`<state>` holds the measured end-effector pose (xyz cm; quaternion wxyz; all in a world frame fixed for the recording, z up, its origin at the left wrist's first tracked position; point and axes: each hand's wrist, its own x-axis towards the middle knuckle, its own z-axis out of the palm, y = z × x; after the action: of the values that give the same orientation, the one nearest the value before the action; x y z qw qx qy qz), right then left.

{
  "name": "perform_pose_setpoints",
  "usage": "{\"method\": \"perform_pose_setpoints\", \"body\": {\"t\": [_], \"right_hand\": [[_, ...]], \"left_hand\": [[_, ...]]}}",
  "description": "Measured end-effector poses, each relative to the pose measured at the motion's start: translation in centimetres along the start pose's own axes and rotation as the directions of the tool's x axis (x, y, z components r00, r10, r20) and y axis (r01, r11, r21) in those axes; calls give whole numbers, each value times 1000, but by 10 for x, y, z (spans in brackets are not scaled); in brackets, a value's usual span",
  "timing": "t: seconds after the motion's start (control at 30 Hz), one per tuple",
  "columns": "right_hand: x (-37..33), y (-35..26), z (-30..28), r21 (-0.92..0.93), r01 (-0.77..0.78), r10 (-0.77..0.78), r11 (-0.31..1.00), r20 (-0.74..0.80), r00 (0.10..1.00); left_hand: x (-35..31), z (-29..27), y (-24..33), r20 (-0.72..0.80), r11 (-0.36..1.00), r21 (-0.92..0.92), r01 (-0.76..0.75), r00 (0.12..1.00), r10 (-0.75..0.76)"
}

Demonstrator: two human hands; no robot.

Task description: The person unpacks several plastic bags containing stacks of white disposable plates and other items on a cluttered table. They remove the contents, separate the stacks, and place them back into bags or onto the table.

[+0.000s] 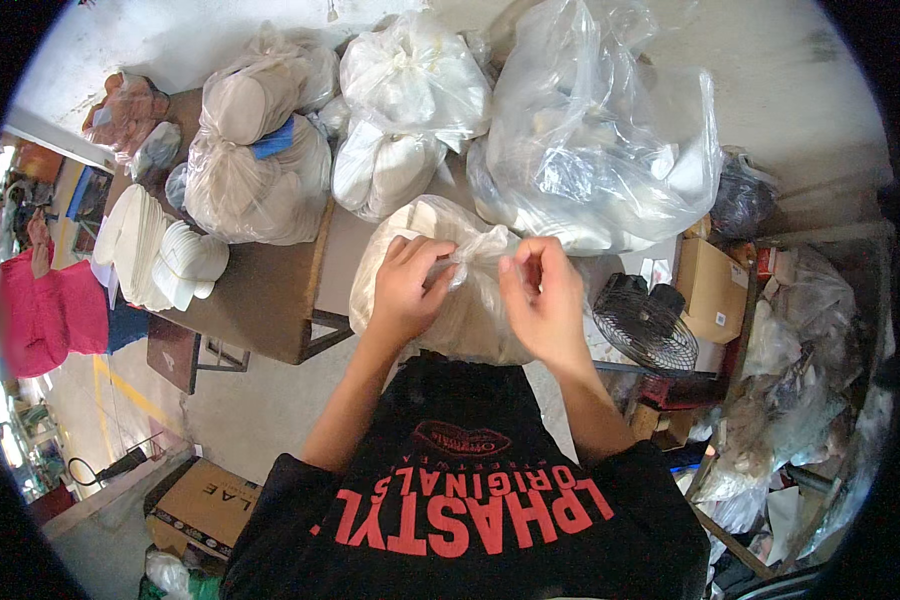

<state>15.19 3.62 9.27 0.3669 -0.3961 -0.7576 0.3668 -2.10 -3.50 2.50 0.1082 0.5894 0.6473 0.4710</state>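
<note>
At the centre of the frame, your left hand [408, 285] and right hand [548, 298] pinch the filled plastic bag [482, 322] by its gathered neck [485, 246]; a hard tug might tear the film, and slipping fingertips could let it loosen.

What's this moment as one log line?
filled plastic bag: neck gathered; left hand: at neck; right hand: at neck; black fan: right of bag
</note>
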Motion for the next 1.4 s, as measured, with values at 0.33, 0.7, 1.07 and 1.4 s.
{"method": "perform_pose_setpoints", "body": {"t": [0.33, 0.7, 1.07, 1.4], "right_hand": [[-16, 22, 36, -384, 16, 82, 923, 238, 968], [-35, -1, -17, 54, -183, 147, 982, 399, 905], [-46, -8, -21, 111, -146, 76, 983, 476, 876], [-36, 10, -23, -88, -24, 60, 996, 443, 894]], "left_hand": [[2, -6, -11, 78, 999, -44, -16, 997, 20], [0, 2, -2, 104, 998, -56, 39, 994, -34], [-6, 3, -2, 72, 997, -53, 58, 996, -54], [-7, -2, -8, 33, 989, -71, -133, 990, 135]]}}
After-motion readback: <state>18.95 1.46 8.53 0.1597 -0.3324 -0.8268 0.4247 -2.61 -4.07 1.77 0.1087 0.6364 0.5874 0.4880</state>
